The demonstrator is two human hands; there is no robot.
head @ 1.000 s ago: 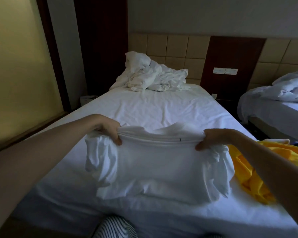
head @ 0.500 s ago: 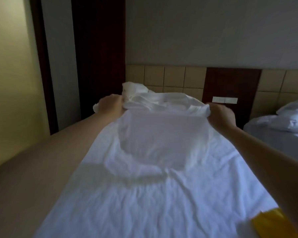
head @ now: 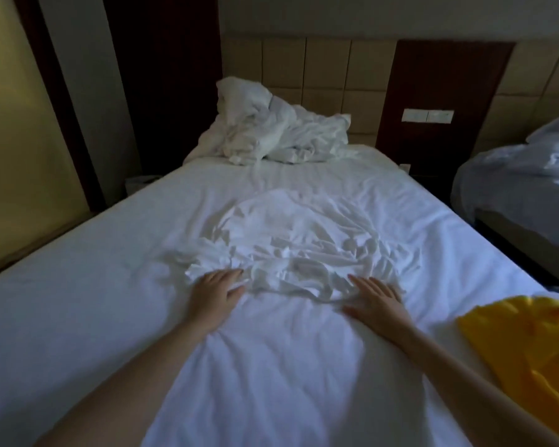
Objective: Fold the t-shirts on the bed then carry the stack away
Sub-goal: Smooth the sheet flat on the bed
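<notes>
The white t-shirt (head: 304,240) lies spread but rumpled on the bed (head: 94,259), its near edge at the fingertips of both hands. The left hand (head: 218,291) and right hand (head: 375,300) lie flat, fingers straight, holding nothing. This looks like smoothing before the fold, and next they should sweep away across the creases. A yellow t-shirt (head: 523,350) lies just right of the right hand.

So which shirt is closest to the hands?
The white shirt, spread wrinkled on the bed right at the fingertips of the left hand and right hand. The yellow shirt lies apart at the right edge.
</notes>
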